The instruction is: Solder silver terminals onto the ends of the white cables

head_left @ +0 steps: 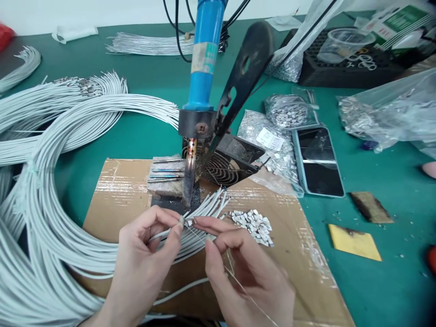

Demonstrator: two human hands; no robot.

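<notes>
The left hand [150, 254] is pinching a white cable [160, 235] near its end, with thumb and forefinger almost pressed together. The right hand [248, 268] is curling loosely, and between its thumb and fingers it seems to be holding a thin wire [245, 291], which is trailing down across its palm. A small metal piece [190, 223] is sitting between the two sets of fingertips, just at the cable end; the right forefinger is touching it, but I cannot tell which hand is carrying it.

Just above the fingertips, the tip of a soldering iron [204, 59] is pointing down, and it is not touching the piece. So, in my judgement, this joint is being prepared and is not yet finished.

Just beyond the hands, many cable ends [218, 202] are fanning out; whether they are bearing pieces, I cannot tell. Near the right hand, on its outer side, a pile of loose pieces [254, 225] is lying on the cardboard [306, 281], so plenty of this work appears to be remaining. Left of the left hand, a big cable coil [51, 195] is resting. Farther beyond it, another bundle [105, 81] is showing darker, metallic ends, and these are perhaps being the finished ones
</notes>
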